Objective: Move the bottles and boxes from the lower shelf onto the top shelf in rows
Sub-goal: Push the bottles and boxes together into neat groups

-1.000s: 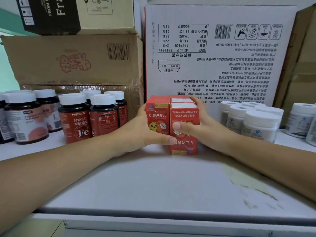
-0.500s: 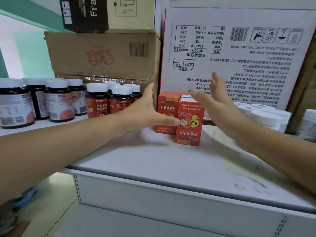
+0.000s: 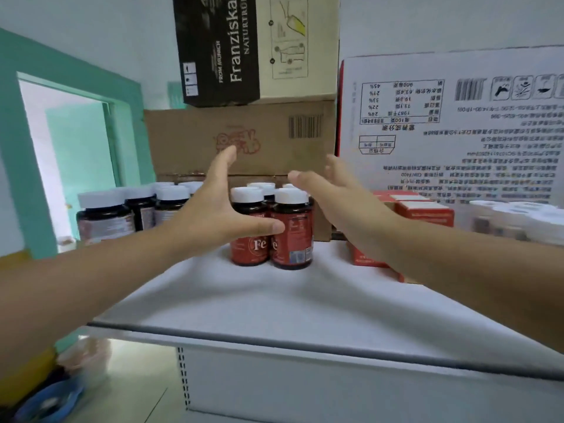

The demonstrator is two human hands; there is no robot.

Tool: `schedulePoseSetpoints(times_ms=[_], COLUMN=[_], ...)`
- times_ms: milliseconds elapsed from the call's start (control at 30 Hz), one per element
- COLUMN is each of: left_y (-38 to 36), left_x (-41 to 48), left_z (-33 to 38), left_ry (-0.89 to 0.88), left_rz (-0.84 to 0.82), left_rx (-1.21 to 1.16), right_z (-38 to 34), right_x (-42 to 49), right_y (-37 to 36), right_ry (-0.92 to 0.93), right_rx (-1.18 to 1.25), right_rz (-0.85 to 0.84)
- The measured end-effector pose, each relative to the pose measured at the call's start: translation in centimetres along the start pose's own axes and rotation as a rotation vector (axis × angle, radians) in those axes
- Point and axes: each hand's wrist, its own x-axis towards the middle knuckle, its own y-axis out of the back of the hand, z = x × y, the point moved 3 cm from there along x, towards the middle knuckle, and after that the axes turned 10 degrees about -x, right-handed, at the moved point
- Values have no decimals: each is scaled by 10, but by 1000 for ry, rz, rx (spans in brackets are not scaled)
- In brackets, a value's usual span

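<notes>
A cluster of red-labelled "Fe" bottles (image 3: 291,236) with white caps stands on the white top shelf (image 3: 274,300). My left hand (image 3: 213,212) is spread open at the cluster's left side, thumb across the front bottle. On the cluster's right, my right hand (image 3: 338,196) hovers with fingers straight, holding nothing. The red boxes (image 3: 421,213) stand to the right, partly hidden behind my right forearm. Dark bottles with pale labels (image 3: 134,209) stand in rows at the left.
Large cartons (image 3: 244,141) are stacked along the back of the shelf, with a white printed carton (image 3: 457,132) at the right. White bottles (image 3: 518,221) stand at the far right. The shelf's front edge (image 3: 305,343) runs below my arms.
Both hands have let go of the red boxes and moved left to either side of the red Fe bottles. The view has swung left and lowered.
</notes>
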Motion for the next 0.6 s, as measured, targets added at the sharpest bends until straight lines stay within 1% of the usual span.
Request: schedulePoseSetpoints(times_ms=[67,167,233,333,467,600], left_y=[3,-1,-5,-12,-16,-18], left_x=[6,18,26,32,31,29], left_z=[-24,-62,-79,-84,-89,-92], left_ry=[119,241,238,215,204,215], left_rz=[26,-22,-77,-138,-227,-260], left_rx=[-45,-97,-168,-289,-439,-463], right_z=[12,28,34,46,56,57], right_x=[11,21,22,22,24,24], right_y=[-19,-31,-36,-41,-45,-44], right_ry=[-47,-80,-91,-110,-108,-89], right_rx=[1,-5,-12,-70,-87,-83], right_rz=[27,42,46,41,10,-11])
